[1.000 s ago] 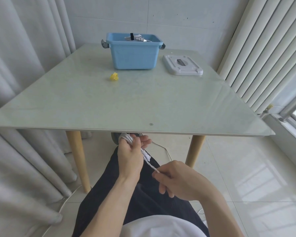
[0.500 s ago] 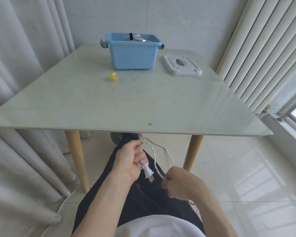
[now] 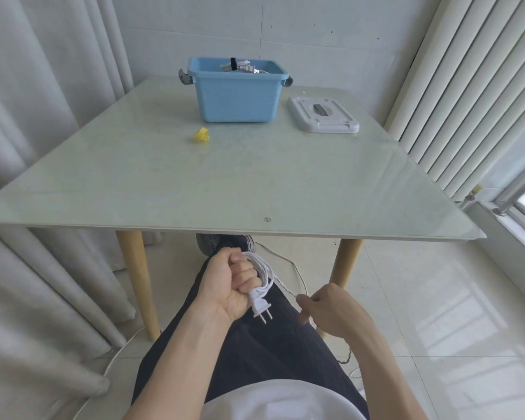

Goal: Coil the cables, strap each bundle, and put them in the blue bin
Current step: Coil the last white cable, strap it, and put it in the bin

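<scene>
- The person is sitting in front of the worktop (image 3: 255,183), both hands held below its near edge, above a dark-trousered lap.
- The left hand (image 3: 228,283) is curling into a fist around several loops of a white cable (image 3: 262,272), with the loops bulging out on the side of the fingers toward the right hand.
- The cable's two-pin plug (image 3: 260,307) is hanging out of the bottom of that fist, pins pointing down.
- The right hand (image 3: 331,310) is pinching a thin run of the same cable between thumb and fingertips; the other fingers are curling loosely.
- That strand is stretching in a short slanting line from the coil down to the pinch, so the two hands are sitting near each other but apart.
- More cable is trailing on the floor tiles under the worktop, past the near right leg.
- The blue bin (image 3: 237,98) is standing toward the far edge of the worktop, roughly midway along it, with a strapped bundle (image 3: 238,66) of pale cable showing over its rim.
- A grey-white lid (image 3: 323,116) is lying flat just to the right of the bin.
- A small yellow strap (image 3: 201,135) is lying in front of the bin's near left corner, apart from it.
</scene>
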The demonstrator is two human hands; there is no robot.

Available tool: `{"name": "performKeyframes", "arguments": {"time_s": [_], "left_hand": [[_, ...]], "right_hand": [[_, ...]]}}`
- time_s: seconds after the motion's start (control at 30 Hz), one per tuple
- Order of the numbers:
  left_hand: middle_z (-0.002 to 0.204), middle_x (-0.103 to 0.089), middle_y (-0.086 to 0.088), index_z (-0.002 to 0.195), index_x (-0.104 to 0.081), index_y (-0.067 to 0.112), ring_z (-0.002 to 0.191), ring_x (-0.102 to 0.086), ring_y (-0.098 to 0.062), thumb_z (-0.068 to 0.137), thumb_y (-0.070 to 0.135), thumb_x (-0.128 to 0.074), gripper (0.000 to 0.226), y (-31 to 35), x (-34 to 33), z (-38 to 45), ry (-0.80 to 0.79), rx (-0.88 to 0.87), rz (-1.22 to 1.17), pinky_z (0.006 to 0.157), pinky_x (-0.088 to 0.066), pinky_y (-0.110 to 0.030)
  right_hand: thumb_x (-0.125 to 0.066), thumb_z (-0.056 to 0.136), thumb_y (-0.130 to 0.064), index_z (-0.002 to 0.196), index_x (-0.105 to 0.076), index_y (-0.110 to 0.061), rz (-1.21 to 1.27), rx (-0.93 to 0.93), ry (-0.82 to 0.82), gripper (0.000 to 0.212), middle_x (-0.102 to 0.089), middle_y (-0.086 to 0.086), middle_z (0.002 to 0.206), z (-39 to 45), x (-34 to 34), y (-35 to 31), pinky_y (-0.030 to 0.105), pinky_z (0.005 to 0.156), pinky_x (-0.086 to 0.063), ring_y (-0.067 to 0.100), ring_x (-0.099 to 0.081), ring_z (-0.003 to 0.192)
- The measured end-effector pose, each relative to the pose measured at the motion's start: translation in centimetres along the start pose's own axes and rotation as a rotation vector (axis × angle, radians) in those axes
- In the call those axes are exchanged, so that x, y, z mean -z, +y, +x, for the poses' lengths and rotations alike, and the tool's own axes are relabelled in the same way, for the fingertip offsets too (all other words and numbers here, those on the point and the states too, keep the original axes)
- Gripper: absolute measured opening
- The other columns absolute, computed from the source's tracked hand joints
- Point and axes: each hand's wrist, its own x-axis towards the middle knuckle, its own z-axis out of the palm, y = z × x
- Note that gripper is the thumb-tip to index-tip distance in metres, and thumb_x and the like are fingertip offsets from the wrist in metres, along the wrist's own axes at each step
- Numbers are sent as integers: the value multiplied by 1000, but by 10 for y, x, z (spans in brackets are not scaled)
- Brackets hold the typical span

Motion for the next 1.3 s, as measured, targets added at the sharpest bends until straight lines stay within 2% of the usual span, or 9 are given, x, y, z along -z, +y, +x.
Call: {"name": "performKeyframes", "arguments": {"time_s": [0.2,0.3,0.43,0.57,0.67,0.8,0.93,1.1,1.3], "left_hand": [[66,-32,-1,76,-36,17,52,-32,-17,102,21,-34,26,-4,3,14,64,-245,-222,60,-33,-29],[71,-43,-4,81,-40,13,55,-45,-17,103,10,-32,24,-9,3,23,107,-395,-18,65,-42,-31],[75,-54,-4,90,-47,9,52,-58,-11,105,5,-36,19,-15,8,27,185,-612,409,63,-48,-32],[79,-63,-9,100,-56,-1,62,-64,-16,104,15,-48,18,-18,9,12,54,-375,854,56,-53,-28],[67,-59,-11,92,-57,-3,59,-54,-21,107,21,-41,32,-21,6,-1,-153,-183,1168,65,-48,-34],[54,-24,2,67,-49,15,49,-15,-14,102,63,-17,67,-14,-4,-14,-331,14,1188,48,-18,-28],[52,-21,3,77,-57,8,46,-12,-11,99,62,-35,63,-10,-9,-22,-404,37,1380,47,-11,-29],[46,-18,5,68,-55,10,39,-11,-8,94,65,-43,61,-2,4,-20,-498,169,1264,39,-16,-17],[48,-12,6,57,-19,24,42,-7,-11,96,54,-45,56,-3,-2,-24,-380,-120,972,43,-11,-22]], "right_hand": [[-51,95,-48,73,-74,-20,-33,236,-207,43,-60,-5,57,-14,0,-12,18,49,-38,4,-46,43],[-53,93,-37,79,-66,-11,-22,306,-222,32,-69,-2,69,-18,-3,-17,15,51,-42,5,-57,49],[-54,94,-34,74,-65,-22,50,351,-157,26,-71,-2,73,-19,1,-16,13,54,-43,7,-65,59],[-63,93,-31,67,-69,-20,193,499,140,29,-58,3,59,-19,0,-19,20,49,-30,9,-40,49],[-74,83,-24,67,-75,-28,334,496,299,16,-67,-9,65,-19,0,-21,15,52,-34,6,-49,54],[-99,54,-29,61,-68,-17,573,372,393,33,-59,-10,48,-17,3,-17,13,46,-31,4,-43,43],[-101,38,-37,57,-60,-10,610,340,410,53,-41,-11,42,-5,1,-7,17,44,-25,6,-30,44],[-95,41,-43,62,-68,-13,736,428,315,46,-53,-2,50,1,-4,-1,22,49,-33,10,-40,50],[-74,74,-44,64,-73,-19,770,455,445,27,-44,4,51,8,5,7,22,49,-26,11,-30,49]]}}
